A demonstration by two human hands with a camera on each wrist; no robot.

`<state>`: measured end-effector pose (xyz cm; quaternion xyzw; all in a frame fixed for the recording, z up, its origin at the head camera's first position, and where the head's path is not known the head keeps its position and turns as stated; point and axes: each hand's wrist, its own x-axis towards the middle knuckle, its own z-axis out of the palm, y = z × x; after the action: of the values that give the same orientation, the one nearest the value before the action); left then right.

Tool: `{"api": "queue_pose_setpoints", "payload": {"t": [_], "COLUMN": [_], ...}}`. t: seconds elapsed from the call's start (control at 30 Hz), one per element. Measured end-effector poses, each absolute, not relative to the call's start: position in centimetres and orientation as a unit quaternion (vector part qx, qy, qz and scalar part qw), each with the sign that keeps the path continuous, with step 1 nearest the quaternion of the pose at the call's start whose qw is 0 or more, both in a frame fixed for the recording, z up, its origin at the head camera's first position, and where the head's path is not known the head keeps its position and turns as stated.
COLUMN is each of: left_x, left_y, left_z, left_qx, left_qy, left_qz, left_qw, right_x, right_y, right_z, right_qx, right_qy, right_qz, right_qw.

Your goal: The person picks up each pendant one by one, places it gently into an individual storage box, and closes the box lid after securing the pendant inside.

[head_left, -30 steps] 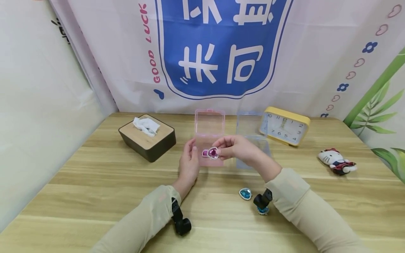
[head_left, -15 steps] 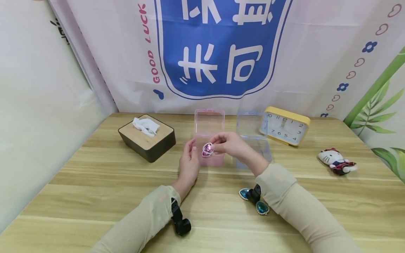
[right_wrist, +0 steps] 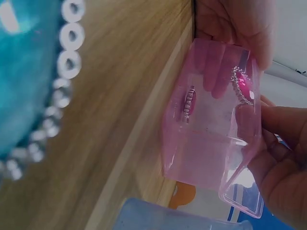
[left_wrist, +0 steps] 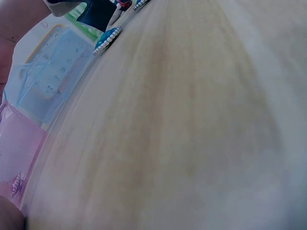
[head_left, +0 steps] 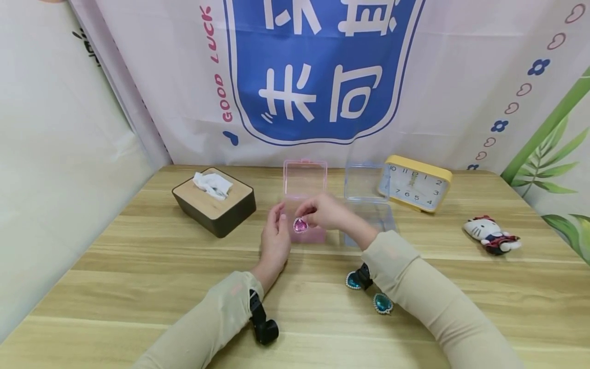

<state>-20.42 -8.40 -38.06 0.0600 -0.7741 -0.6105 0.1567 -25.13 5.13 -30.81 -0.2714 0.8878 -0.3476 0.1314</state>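
The right hand (head_left: pixel 322 211) is pinching a probably light, slippery pink gem (head_left: pixel 300 226), best held by its rim, in the pink box (head_left: pixel 315 237) near the table's (head_left: pixel 152 287) far edge, the left hand (head_left: pixel 275 240) lying straight-fingered alongside.

A lane of tabletop (head_left: pixel 433 236) opens at the right of the frame, between the blue plastic box (head_left: pixel 381 215) and the Hello Kitty figurine (head_left: pixel 492 237). At centre, the left hand (head_left: pixel 275 241) borders and the right hand (head_left: pixel 327 212) overhangs the pink plastic box (head_left: pixel 310 237); its raised lid (head_left: pixel 305 179) blocks the rear.

Seemingly staged tabletop set: wood-grain table (head_left: pixel 152 287), printed cloth backdrop (head_left: pixel 318 66), tissue box (head_left: pixel 218 211), yellow clock (head_left: pixel 417 185).
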Motion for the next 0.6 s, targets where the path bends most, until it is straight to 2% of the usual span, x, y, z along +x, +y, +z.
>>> {"api": "queue_pose_setpoints", "payload": {"t": [0.33,0.6], "left_x": [-20.49,-20.50], "left_y": [-8.33,-8.39], "left_z": [-38.25,-38.09], "left_qx": [0.055,0.059], "left_qy": [-0.778,-0.773], "left_qz": [-0.605,-0.614], "left_qw": [0.162,0.152], "right_x": [-25.13,-25.11], "right_y": [4.99,5.40], "right_z": [-31.01,-30.67], "right_qx": [-0.293,-0.267], "right_qy": [0.905,0.903], "right_qz": [-0.289,-0.315], "right_qw": [0.110,0.118]}}
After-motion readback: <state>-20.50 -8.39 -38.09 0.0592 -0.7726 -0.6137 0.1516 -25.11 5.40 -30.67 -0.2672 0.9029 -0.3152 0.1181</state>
